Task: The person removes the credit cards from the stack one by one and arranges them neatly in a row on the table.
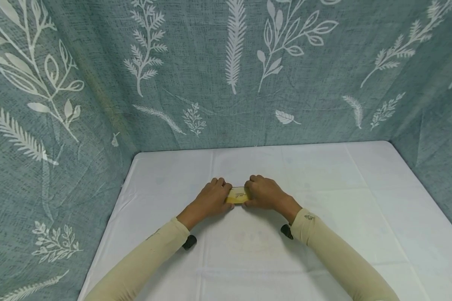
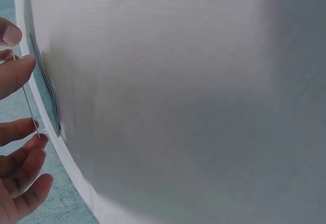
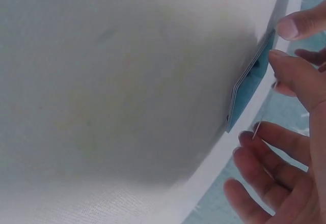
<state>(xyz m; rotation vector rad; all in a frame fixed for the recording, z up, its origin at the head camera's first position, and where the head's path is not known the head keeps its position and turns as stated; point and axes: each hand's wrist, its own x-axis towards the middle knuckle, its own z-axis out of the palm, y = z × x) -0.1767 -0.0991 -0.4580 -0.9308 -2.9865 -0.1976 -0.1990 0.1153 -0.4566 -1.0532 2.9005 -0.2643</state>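
A small yellow card (image 1: 238,195) with dark print is held level over the white tablecloth. My left hand (image 1: 214,197) grips its left end and my right hand (image 1: 266,193) grips its right end, thumbs on the near side. Edge-on, the card (image 2: 28,107) appears as a thin pale line between the left thumb and fingers. From the right side, the card's edge (image 3: 258,126) shows close to the right fingertips. Beyond the thumbs lies a flat, thin-layered stack (image 3: 249,86) with a blue-green face; the same stack (image 2: 47,91) appears in the left wrist view.
The white-covered table (image 1: 324,175) has faint creases. Blue-green curtains (image 1: 196,62) with white leaf prints hang behind it and on both sides. A dark wrist camera (image 1: 189,242) sits under the left sleeve, and another dark camera (image 1: 286,231) under the right sleeve.
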